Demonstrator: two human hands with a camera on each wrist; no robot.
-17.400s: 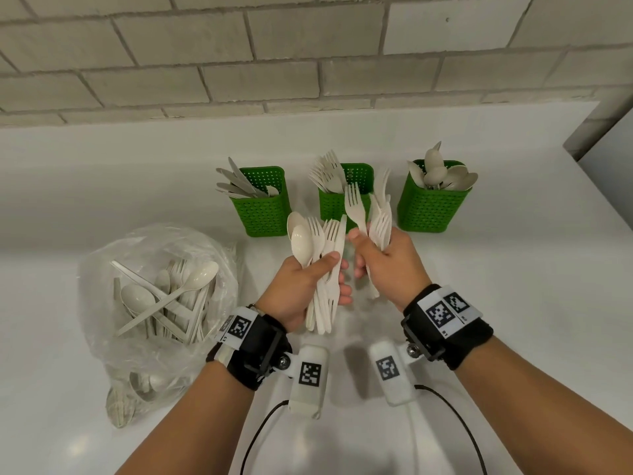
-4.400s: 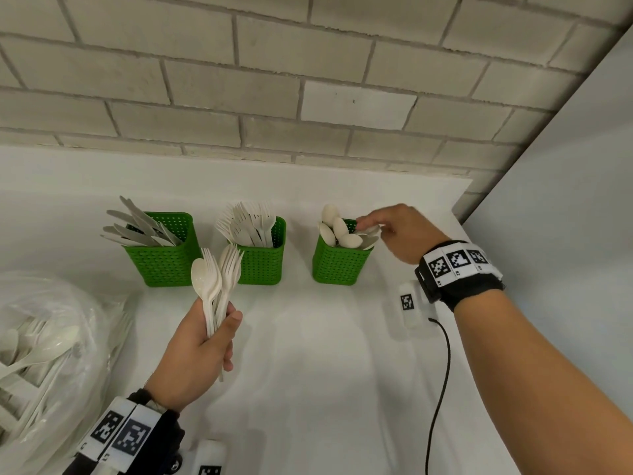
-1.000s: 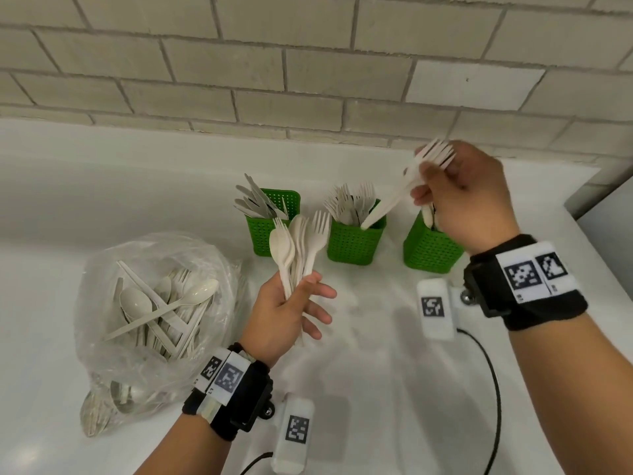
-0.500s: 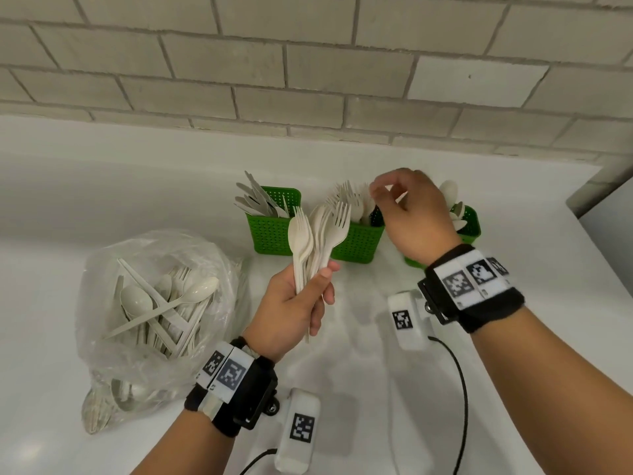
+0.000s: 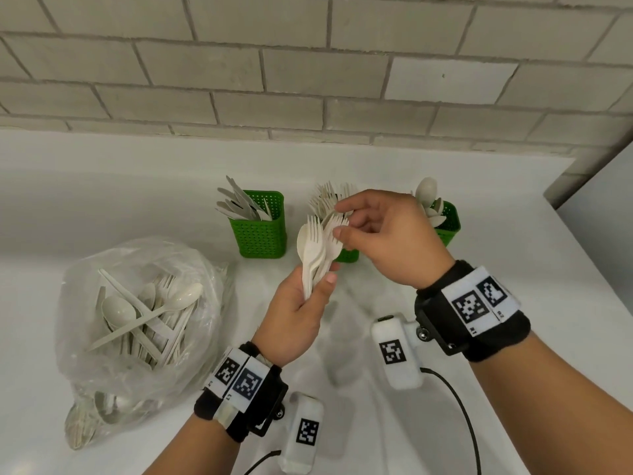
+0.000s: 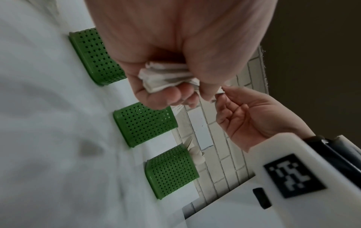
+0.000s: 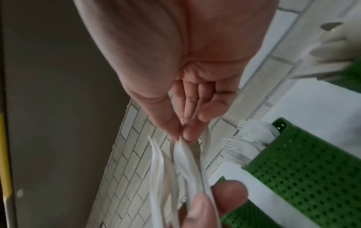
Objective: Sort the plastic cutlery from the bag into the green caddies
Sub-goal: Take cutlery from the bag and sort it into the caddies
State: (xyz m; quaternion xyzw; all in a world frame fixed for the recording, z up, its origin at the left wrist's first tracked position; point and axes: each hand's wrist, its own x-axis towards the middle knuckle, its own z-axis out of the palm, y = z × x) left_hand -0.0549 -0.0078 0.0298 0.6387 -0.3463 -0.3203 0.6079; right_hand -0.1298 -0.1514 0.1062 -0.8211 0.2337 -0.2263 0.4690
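My left hand (image 5: 317, 281) grips a bundle of white plastic cutlery (image 5: 313, 248), several forks and a spoon, upright by the handles; the left wrist view shows the handle ends (image 6: 168, 78) in the fist. My right hand (image 5: 340, 221) pinches the head of one fork in the bundle between thumb and forefinger (image 7: 181, 135). Three green caddies stand behind: knives (image 5: 258, 231) on the left, forks (image 5: 347, 256) in the middle, mostly hidden by my hands, and spoons (image 5: 449, 225) on the right. The clear bag (image 5: 137, 313) of cutlery lies at the left.
The white counter (image 5: 102, 207) runs back to a brick wall (image 5: 308, 80) close behind the caddies. A grey panel (image 5: 603, 207) closes off the right end. Wrist camera boxes (image 5: 397, 354) and their cables hang under both wrists.
My right hand came back from the middle caddy without its fork, moved left to the bundle and now pinches a fork's head. The left hand has hardly moved.
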